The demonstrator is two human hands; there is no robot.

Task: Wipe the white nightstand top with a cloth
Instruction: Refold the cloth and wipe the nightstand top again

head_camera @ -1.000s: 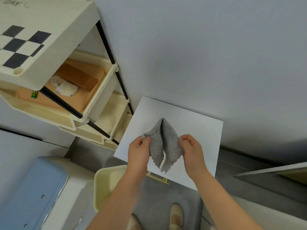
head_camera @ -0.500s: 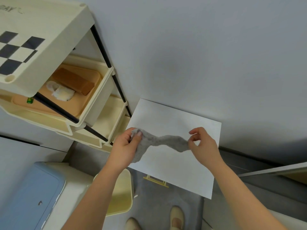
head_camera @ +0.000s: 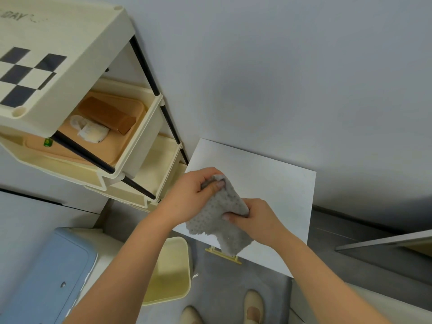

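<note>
Cloth: grey dotted cloth (head_camera: 218, 212) held above white nightstand top (head_camera: 275, 183).
Left hand (head_camera: 194, 192): fingers curled, gripping cloth's upper end.
Right hand (head_camera: 257, 218): pinching cloth's lower fold.
Writing: "DAY" on cream shelf cart (head_camera: 70, 43), partly cut off.

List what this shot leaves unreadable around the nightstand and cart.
- Head view: nightstand top beneath the cloth, covered by it, the left hand and the right hand; contact unclear.
- Head view: cart-top lettering, cut by the left edge.
- Head view: green item, too small to identify.
</note>
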